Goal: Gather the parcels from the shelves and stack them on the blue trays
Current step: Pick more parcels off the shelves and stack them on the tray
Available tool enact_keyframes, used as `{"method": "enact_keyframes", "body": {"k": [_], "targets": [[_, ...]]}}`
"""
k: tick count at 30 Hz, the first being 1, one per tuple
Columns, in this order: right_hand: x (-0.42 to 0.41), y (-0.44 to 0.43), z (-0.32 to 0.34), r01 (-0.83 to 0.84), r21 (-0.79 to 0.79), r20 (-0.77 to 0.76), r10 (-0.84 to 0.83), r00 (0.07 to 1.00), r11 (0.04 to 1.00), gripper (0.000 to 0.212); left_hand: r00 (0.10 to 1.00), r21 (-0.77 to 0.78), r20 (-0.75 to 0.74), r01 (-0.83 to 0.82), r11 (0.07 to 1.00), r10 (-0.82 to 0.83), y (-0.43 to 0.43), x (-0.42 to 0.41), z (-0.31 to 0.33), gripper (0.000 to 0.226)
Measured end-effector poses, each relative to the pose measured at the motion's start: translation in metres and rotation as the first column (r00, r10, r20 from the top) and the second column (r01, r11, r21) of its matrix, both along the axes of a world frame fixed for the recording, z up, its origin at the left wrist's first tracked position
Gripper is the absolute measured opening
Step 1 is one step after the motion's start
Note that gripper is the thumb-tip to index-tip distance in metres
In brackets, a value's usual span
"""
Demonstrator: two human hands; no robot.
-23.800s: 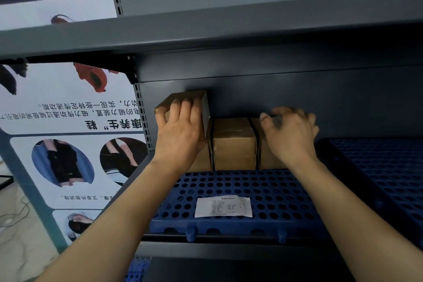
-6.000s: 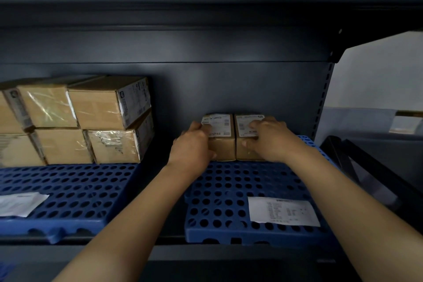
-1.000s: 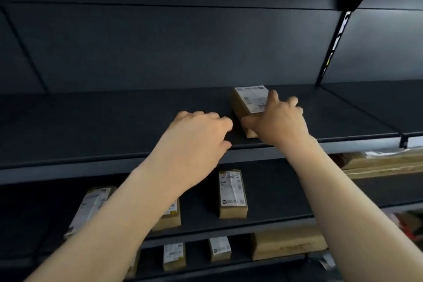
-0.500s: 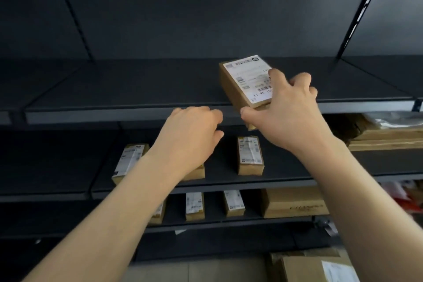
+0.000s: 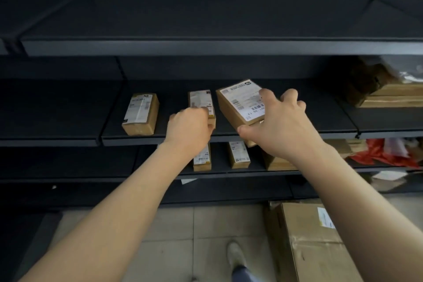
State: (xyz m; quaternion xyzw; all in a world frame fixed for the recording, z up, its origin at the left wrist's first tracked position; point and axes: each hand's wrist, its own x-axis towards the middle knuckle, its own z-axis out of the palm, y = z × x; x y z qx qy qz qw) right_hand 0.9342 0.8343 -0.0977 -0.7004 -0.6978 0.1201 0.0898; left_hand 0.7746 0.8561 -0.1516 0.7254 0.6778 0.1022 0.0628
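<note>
My right hand point(image 5: 281, 130) grips a brown parcel with a large white label point(image 5: 240, 103) and holds it tilted in front of the middle shelf point(image 5: 297, 134). My left hand point(image 5: 190, 130) has reached that shelf, and its fingers curl over the near end of a small labelled parcel point(image 5: 200, 98) that stands there. Another labelled parcel point(image 5: 140, 114) lies on the same shelf to the left. Two small parcels point(image 5: 238, 155) point(image 5: 202, 160) stand on the shelf below. No blue tray is in view.
The top shelf point(image 5: 229, 47) is dark and bare. Flat cardboard and wrapped goods point(image 5: 393, 96) are piled at the right end of the middle shelf. A big carton point(image 5: 309, 242) stands on the tiled floor at the lower right, beside my shoe point(image 5: 235, 256).
My right hand lifted the labelled parcel off the top shelf and brought it down. My left hand dropped to the middle shelf and closed on the small parcel. The view tilted downward.
</note>
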Motion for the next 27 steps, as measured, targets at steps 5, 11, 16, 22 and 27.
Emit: {"method": "enact_keyframes", "body": {"k": [5,11,16,22,27], "targets": [[0.005,0.035,-0.034,0.012,-0.046,0.018,-0.011,1.0,0.999,0.081,0.995,-0.173,0.064,-0.065,0.983,0.077,0.024,0.003,-0.038,0.041],[0.011,0.082,-0.056,-0.02,-0.072,0.04,0.023,0.999,0.997,0.081,0.973,-0.124,0.105,-0.191,0.974,0.204,0.068,0.011,-0.069,0.047],[0.019,0.118,-0.067,-0.08,-0.06,0.049,0.083,0.995,0.995,0.086,0.932,-0.147,0.021,-0.356,0.923,0.363,0.112,0.019,-0.093,0.068],[0.028,0.149,-0.081,-0.155,-0.089,0.066,0.161,0.985,0.984,0.089,0.834,-0.31,0.017,-0.521,0.796,0.552,0.14,0.027,-0.123,0.095],[0.027,0.162,-0.085,-0.196,-0.121,0.052,0.204,0.978,0.973,0.089,0.777,-0.306,0.119,-0.563,0.767,0.618,0.147,0.029,-0.129,0.09]]}}
